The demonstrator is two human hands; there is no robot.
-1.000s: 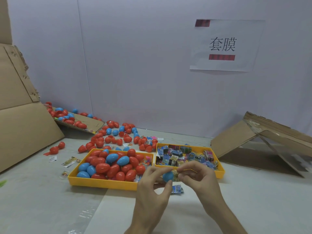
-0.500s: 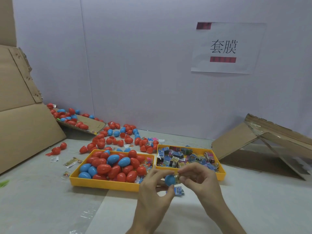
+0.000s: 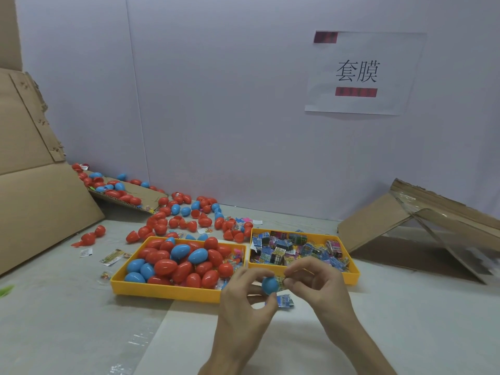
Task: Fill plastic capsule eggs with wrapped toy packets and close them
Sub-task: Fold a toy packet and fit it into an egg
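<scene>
The blue capsule half point(image 3: 268, 285) is pinched between curled fingertips of the left hand point(image 3: 243, 304); the right hand point(image 3: 318, 286) pinches 1 wrapped packet point(image 3: 281, 280) at its mouth. If the packet sits proud of the rim (it looks only partly in), the 2 halves may not snap shut.

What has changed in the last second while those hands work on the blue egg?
Almost nothing. The left hand still grips the blue egg half, and the right hand still pinches the wrapped packet at its mouth, no visibly deeper. The spare packet on the table, egg tray and packet tray stayed put.
</scene>
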